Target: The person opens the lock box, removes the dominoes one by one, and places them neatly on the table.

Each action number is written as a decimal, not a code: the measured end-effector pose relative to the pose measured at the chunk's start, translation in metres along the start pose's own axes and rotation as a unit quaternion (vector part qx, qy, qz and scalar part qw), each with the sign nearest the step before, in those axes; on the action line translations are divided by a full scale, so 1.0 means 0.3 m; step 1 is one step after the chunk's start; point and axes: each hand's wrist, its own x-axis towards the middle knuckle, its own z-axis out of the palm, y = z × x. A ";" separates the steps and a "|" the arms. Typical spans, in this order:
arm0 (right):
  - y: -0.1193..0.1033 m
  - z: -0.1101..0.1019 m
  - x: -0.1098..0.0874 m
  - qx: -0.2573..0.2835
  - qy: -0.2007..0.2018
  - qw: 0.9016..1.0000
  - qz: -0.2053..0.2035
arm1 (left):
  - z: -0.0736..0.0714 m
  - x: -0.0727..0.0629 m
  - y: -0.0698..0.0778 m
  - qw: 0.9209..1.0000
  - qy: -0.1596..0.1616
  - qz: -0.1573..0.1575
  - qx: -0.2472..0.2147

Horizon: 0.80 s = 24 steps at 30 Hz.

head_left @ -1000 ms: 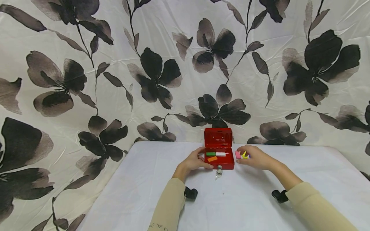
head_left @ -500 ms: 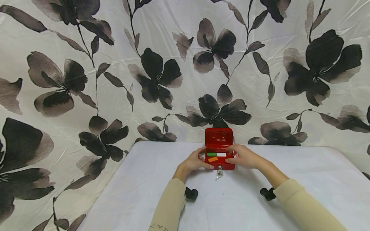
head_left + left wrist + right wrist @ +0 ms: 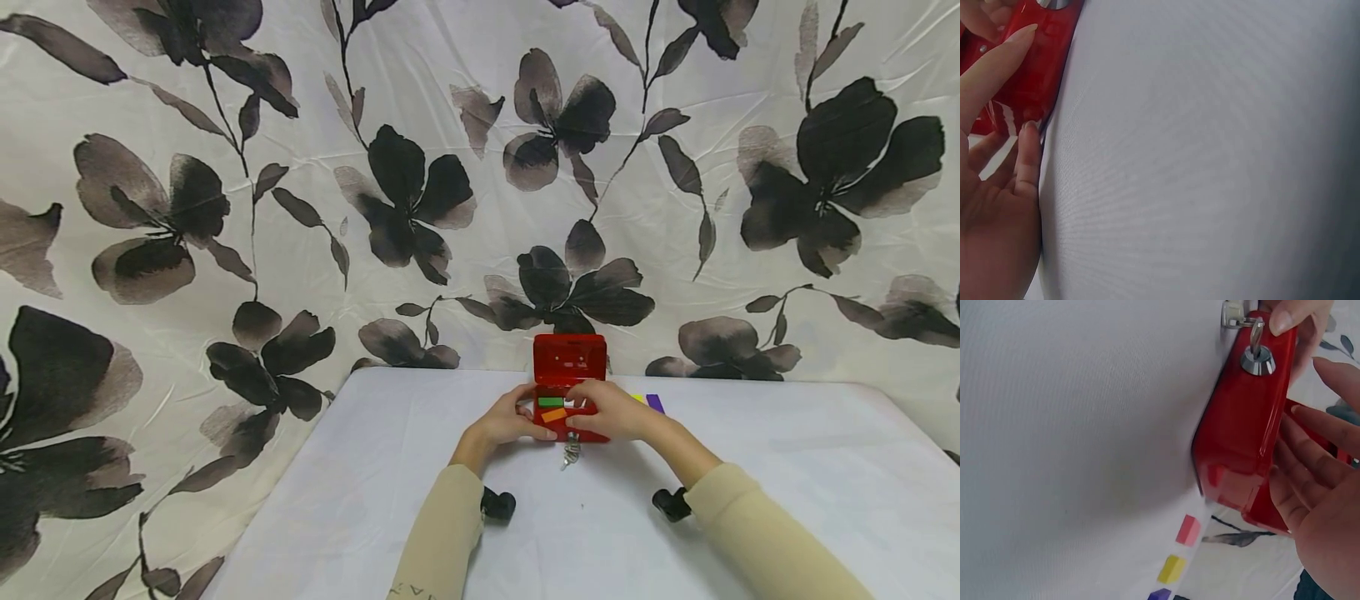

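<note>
A red metal cash box (image 3: 570, 358) stands with its lid raised at the table's far side. My left hand (image 3: 510, 417) grips its left front corner, thumb on the front edge, fingers at the side. Inside lie a green block (image 3: 550, 402), an orange block (image 3: 553, 415) and a partly covered white block (image 3: 568, 404). My right hand (image 3: 611, 411) reaches over the right side, fingers dipping into the box and thumb apart from them around the white block. In the right wrist view a key (image 3: 1256, 337) sits in the front lock.
Right of the box, a pink block (image 3: 1188, 530), a yellow block (image 3: 1171, 569) and a purple block (image 3: 1160, 594) lie in a row on the white tabletop (image 3: 480, 542). A floral cloth (image 3: 405, 83) hangs behind the table's back edge.
My right hand has moved left from beside the pink, yellow and purple blocks to inside the box, uncovering the yellow and purple ones. The left hand keeps its place.
</note>
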 end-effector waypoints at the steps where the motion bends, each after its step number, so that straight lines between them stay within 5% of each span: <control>1: 0.001 0.004 0.003 0.000 -0.001 1.000 -0.004 | 0.000 0.001 -0.001 1.000 0.000 0.000 0.001; 24: -0.002 0.055 0.045 -0.041 -0.006 0.999 0.032 | 0.003 -0.004 0.006 1.000 0.001 -0.003 -0.011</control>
